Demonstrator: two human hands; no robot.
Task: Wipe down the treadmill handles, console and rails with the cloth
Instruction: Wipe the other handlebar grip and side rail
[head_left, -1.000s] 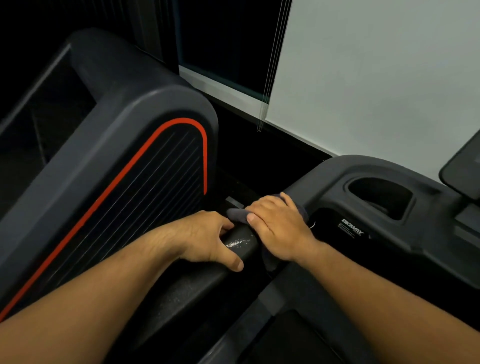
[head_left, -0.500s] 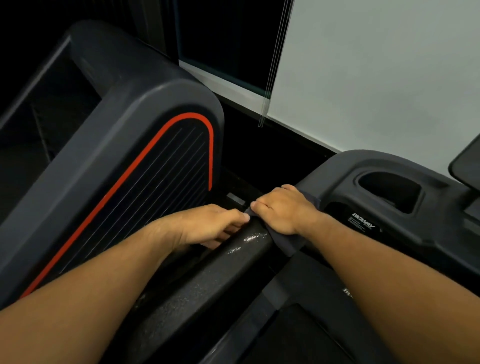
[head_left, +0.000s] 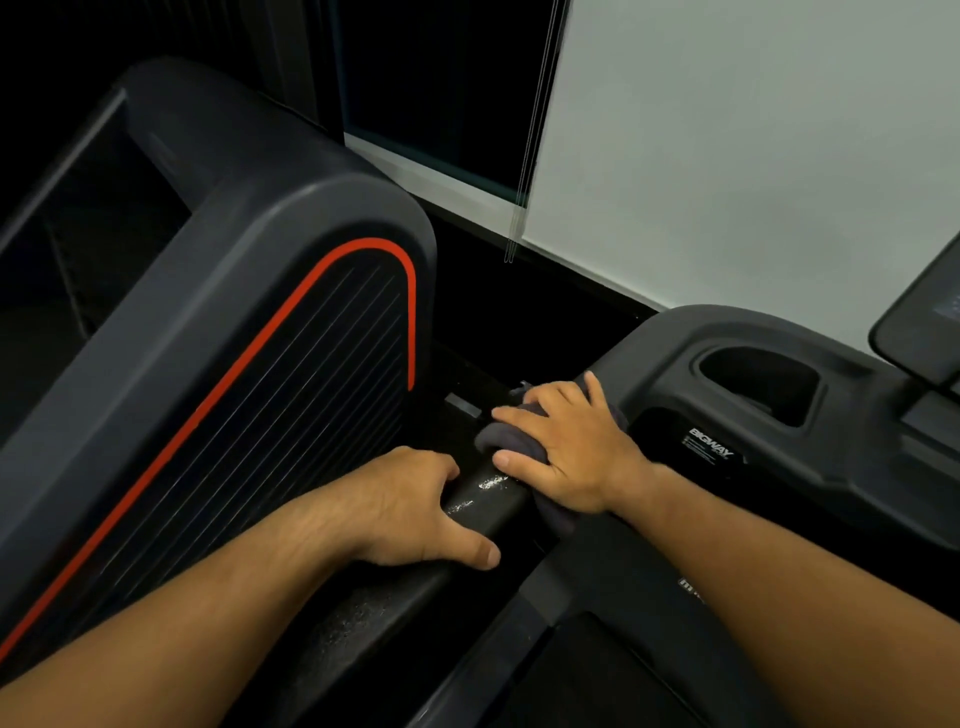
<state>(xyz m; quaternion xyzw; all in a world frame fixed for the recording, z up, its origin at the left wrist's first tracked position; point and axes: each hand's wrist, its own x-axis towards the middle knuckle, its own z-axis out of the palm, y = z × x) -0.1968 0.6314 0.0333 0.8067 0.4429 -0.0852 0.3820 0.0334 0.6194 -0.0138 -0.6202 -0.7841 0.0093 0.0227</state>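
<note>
A black treadmill handrail (head_left: 483, 493) runs from bottom centre up to the dark grey console (head_left: 857, 467). Wet streaks shine on its top. My right hand (head_left: 566, 452) presses a dark grey cloth (head_left: 498, 434) onto the rail where it meets the console, fingers spread over the cloth. My left hand (head_left: 415, 509) grips the same rail just below, thumb stretched along the near side. The console has a cup recess (head_left: 758, 384) and a white brand label (head_left: 709, 441).
A neighbouring machine's dark shroud with a red stripe (head_left: 270, 364) stands close on the left. A screen corner (head_left: 924, 338) shows at the right edge. Behind are a pale wall (head_left: 753, 145), a dark window and hanging blind cords (head_left: 524, 208).
My right hand with the cloth slid up the rail toward the console, then came slightly back with its fingers spread. My left hand shifted and again wraps the rail with the thumb out.
</note>
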